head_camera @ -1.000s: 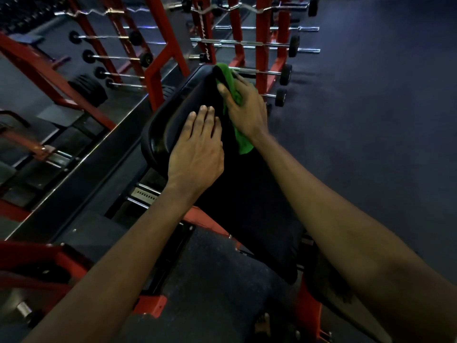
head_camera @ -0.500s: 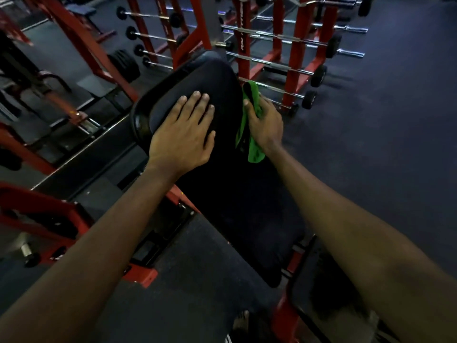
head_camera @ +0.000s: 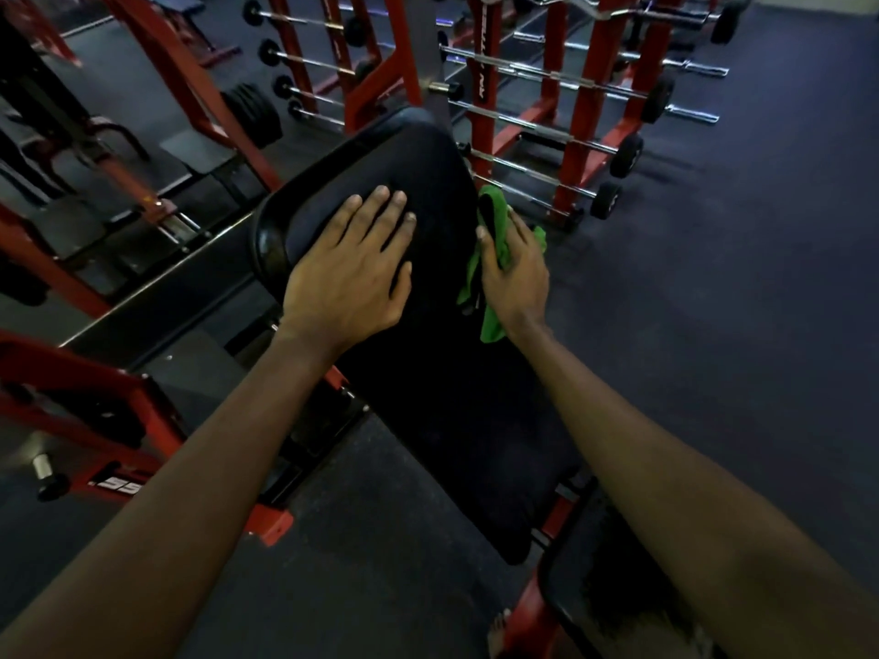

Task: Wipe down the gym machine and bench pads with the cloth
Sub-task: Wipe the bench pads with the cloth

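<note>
Left hand [head_camera: 349, 278] lies flat, fingers straight, on the bench pad [head_camera: 428, 373] — right hand [head_camera: 516, 273] grips the cloth [head_camera: 490, 325]

Plainly a gym. Told by red racks [head_camera: 483, 130] hung with chrome barbells [head_camera: 523, 123], black plates [head_camera: 252, 114] stacked beside a slanted red beam [head_camera: 190, 88], a black padded bench [head_camera: 428, 373] on a red base [head_camera: 528, 606], more red steelwork [head_camera: 95, 387] at left, and dark speckled floor [head_camera: 737, 302] all round.
</note>
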`<state>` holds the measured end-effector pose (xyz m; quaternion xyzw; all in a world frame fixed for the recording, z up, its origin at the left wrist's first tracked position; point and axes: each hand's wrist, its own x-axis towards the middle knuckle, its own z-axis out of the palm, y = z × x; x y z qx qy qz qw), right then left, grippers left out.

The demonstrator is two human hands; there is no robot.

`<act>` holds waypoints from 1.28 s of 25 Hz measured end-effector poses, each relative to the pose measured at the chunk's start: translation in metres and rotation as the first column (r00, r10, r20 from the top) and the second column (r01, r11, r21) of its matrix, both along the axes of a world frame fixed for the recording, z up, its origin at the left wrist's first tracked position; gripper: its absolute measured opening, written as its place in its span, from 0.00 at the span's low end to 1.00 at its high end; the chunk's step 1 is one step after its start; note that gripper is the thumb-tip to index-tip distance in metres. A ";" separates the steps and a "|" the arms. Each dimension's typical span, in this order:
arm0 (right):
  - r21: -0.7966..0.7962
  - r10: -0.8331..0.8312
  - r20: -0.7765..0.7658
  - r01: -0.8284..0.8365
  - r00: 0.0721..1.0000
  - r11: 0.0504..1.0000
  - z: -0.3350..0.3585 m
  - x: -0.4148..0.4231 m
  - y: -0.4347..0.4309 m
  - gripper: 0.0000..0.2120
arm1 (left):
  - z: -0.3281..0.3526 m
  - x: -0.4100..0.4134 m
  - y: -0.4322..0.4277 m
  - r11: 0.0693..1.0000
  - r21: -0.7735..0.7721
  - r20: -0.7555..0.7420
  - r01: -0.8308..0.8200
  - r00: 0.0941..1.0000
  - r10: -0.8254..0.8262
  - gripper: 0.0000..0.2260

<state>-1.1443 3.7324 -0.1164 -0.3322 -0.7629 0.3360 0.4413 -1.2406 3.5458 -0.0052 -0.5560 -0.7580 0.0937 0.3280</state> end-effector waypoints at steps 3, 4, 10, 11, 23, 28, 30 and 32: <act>-0.017 -0.023 0.009 0.023 1.000 1.000 0.005 -0.003 -0.003 0.20 | 0.000 -0.001 0.001 1.000 0.002 0.013 0.014 1.000 -0.014 0.25; -0.002 -0.032 0.002 0.032 0.999 0.999 0.005 -0.004 -0.003 0.20 | -0.001 -0.001 0.001 1.000 0.001 0.016 0.021 1.000 -0.022 0.25; 0.003 -0.074 -0.003 0.074 0.997 0.997 0.005 -0.007 -0.007 0.20 | -0.003 -0.004 -0.001 0.999 -0.013 0.003 0.029 1.000 -0.029 0.25; 0.032 -0.067 -0.012 0.068 0.998 0.997 0.007 -0.009 -0.008 0.21 | -0.003 -0.005 -0.001 0.999 -0.015 0.003 0.029 1.000 -0.029 0.25; -0.109 -0.118 0.105 0.129 0.987 0.986 -0.021 0.012 -0.005 0.21 | -0.005 -0.007 -0.003 0.999 -0.020 0.013 0.037 0.999 -0.037 0.26; -0.025 -0.114 0.014 0.114 0.993 0.993 0.011 -0.009 -0.006 0.20 | -0.005 -0.005 -0.003 0.999 -0.027 0.022 0.035 0.999 -0.035 0.26; 0.055 -0.073 -0.016 0.074 0.997 0.996 0.033 -0.024 -0.004 0.20 | -0.005 -0.005 -0.004 0.999 -0.019 0.022 0.041 0.999 -0.041 0.26; 0.112 -0.022 -0.015 0.024 1.000 0.993 0.032 -0.026 -0.002 0.21 | -0.004 -0.005 -0.003 0.999 -0.007 0.026 0.048 0.999 -0.048 0.26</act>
